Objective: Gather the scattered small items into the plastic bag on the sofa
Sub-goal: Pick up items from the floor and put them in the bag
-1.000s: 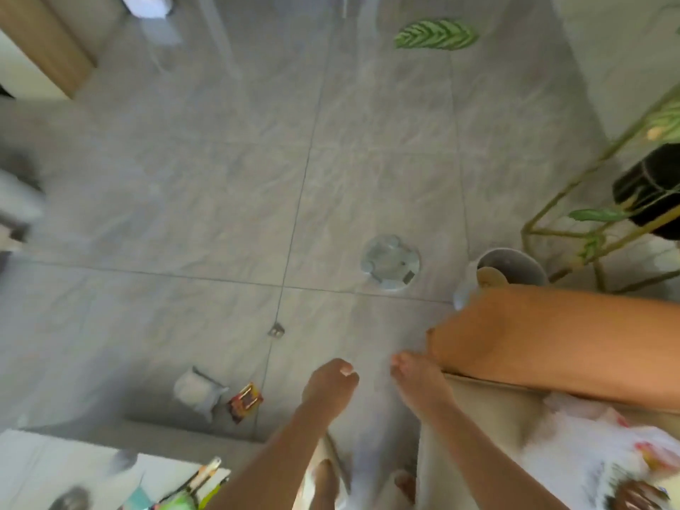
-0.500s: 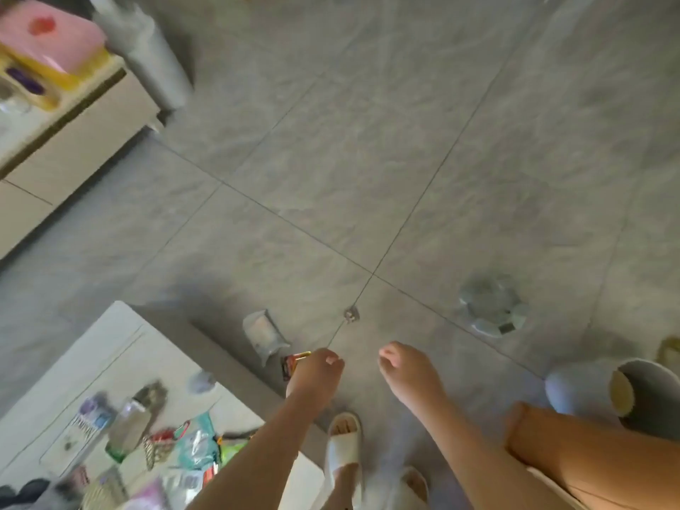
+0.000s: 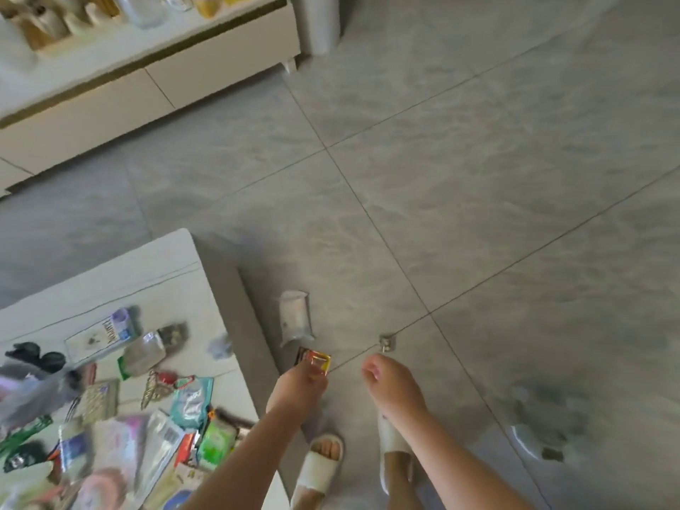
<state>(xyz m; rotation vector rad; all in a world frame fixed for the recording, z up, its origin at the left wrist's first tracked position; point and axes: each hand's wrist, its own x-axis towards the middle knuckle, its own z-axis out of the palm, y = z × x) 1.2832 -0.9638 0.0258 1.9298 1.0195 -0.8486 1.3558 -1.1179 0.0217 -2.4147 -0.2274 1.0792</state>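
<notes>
Red-and-yellow foil packet (image 3: 314,360) lies on grey floor tile (image 3: 478,215) beside the table's corner. Left hand (image 3: 298,390) reaches it, fingers loosely curled; right hand (image 3: 392,386) likewise curled, empty. Pinch its edge firmly.

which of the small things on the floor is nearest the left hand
The red and yellow packet, right at the left hand fingertips; the white packet and metal clip lie farther off.

No legible text on the blurred packets (image 3: 191,399) or elsewhere.
</notes>
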